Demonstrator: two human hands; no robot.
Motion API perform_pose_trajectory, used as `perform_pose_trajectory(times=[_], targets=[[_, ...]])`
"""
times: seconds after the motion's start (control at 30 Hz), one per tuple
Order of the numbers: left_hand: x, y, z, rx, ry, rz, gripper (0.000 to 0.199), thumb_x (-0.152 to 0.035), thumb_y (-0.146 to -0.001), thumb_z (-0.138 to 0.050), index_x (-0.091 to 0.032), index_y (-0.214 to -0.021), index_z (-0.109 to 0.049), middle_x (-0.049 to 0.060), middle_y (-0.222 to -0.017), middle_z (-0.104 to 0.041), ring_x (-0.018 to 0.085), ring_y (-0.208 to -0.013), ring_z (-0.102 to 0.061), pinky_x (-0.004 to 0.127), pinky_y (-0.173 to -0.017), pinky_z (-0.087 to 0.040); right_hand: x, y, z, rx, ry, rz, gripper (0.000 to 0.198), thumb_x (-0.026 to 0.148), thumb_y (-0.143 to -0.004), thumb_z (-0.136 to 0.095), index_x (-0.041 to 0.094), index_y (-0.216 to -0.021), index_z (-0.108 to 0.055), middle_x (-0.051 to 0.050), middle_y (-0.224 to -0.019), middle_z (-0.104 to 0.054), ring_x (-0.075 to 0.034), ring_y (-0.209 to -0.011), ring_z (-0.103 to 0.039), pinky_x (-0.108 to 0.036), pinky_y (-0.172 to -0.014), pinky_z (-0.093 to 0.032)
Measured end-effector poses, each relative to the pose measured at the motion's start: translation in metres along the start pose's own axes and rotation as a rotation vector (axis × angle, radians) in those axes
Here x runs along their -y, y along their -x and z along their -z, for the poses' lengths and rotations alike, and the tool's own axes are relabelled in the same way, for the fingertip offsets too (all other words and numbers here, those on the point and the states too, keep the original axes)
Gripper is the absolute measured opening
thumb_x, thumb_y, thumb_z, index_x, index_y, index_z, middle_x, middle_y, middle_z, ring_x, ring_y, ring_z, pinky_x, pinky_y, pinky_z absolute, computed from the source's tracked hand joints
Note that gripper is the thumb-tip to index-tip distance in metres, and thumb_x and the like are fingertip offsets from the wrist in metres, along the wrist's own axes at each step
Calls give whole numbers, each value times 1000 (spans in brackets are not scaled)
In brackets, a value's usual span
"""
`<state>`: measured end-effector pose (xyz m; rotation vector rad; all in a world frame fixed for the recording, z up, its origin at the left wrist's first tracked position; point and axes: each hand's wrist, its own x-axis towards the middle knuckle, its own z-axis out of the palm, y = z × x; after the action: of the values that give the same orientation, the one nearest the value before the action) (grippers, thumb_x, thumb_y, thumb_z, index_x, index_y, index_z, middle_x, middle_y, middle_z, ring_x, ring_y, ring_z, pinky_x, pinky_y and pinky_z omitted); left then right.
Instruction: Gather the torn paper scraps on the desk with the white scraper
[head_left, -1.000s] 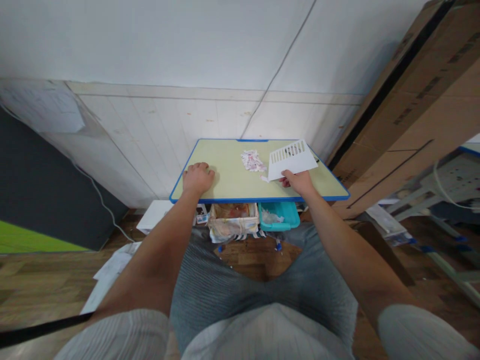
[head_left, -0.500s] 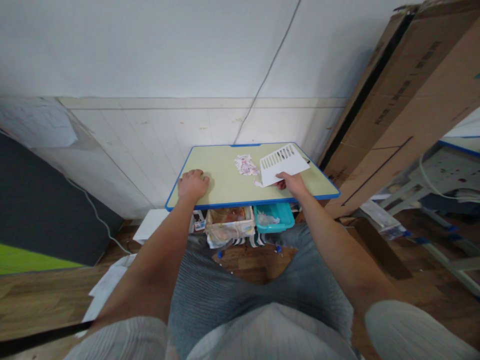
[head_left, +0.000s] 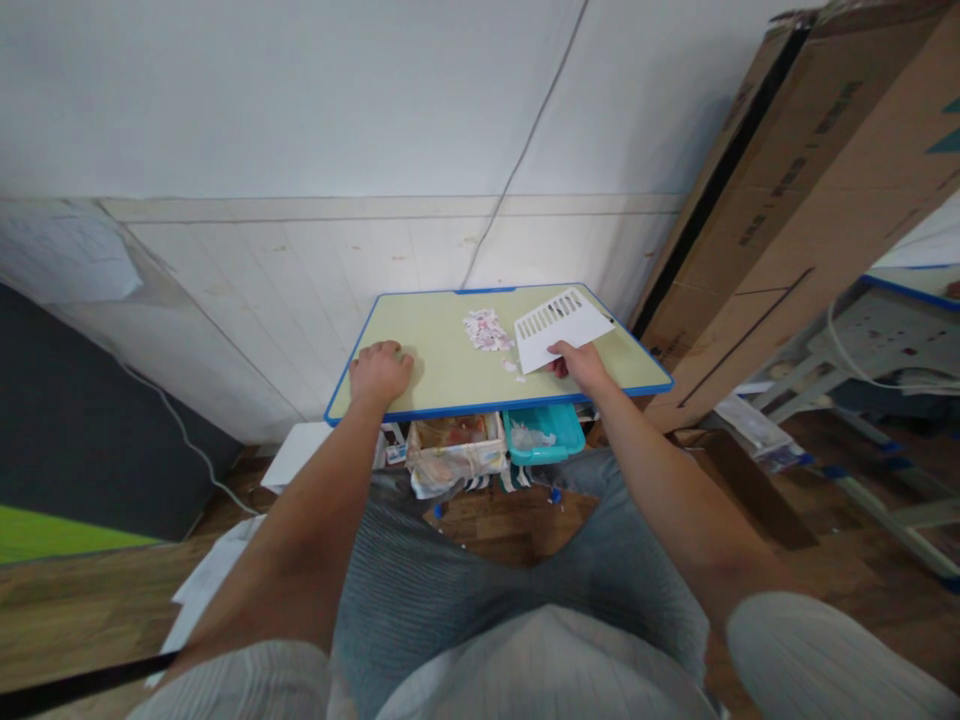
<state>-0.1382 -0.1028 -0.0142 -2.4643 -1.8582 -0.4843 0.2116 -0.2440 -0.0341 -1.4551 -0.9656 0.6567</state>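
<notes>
My right hand (head_left: 576,366) grips the lower edge of a white card (head_left: 566,336), thumb on top and fingers beneath. A row of slots is cut along the card's far side, with dark marks showing in some of them. The card is over the right part of a pale green desk (head_left: 442,375) with a blue rim. Left of the card lies a pile of small white and pink paper scraps (head_left: 486,330), and a few loose scraps (head_left: 510,367) are by its near corner. My left hand (head_left: 381,372) rests palm down on the desk's left side, fingers loosely spread, holding nothing.
Under the desk's front edge are a cloth-lined basket (head_left: 457,455) and a turquoise bin (head_left: 547,440) with whitish material inside. Tall cardboard boxes (head_left: 780,200) lean close on the right. A wall (head_left: 300,260) with a hanging cable (head_left: 525,150) stands behind the desk.
The view has shifted slightly. Scraps by the card's near corner now lie apart on the desk, where a scrap touched the card before. Both hands have stayed nearly in place.
</notes>
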Motion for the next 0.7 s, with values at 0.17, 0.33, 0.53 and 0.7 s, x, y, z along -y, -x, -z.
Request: perform_pose_trajectory(times=[0.17, 0.33, 0.53, 0.7], targets=[[0, -1, 0, 0, 5, 6, 55, -41, -110, -46, -17, -151, -74, 22, -162, -70, 42, -151, -61, 57, -125, -49, 2, 1, -1, 7, 10, 3, 14, 31, -74, -71, 24, -64, -64, -2, -52, -65, -17, -45, -54, -29, -49, -47], [0, 0, 0, 3, -5, 0, 57, -41, -110, -45, -15, -151, -74, 23, -161, -70, 42, -151, -61, 57, -124, -49, 0, 3, -1, 23, 43, 5, 15, 31, -73, -72, 25, -62, -62, -2, -51, -64, -17, -46, -54, -29, -49, -47], [0, 0, 0, 0, -17, 0, 57, -41, -110, -45, -15, -152, -73, 24, -160, -70, 42, -150, -62, 56, -123, -50, 2, 5, -1, 27, 69, 9, 7, 26, -68, -69, 25, -64, -63, 1, -48, -59, -18, -46, -52, -29, -46, -44], [-1, 2, 3, 3, -25, -2, 57, -40, -110, -45, -14, -151, -74, 24, -160, -71, 42, -150, -62, 55, -123, -50, 3, 10, 0, 55, 76, 9, 6, 27, -67, -70, 24, -66, -65, 1, -50, -61, -18, -46, -53, -29, -46, -44]])
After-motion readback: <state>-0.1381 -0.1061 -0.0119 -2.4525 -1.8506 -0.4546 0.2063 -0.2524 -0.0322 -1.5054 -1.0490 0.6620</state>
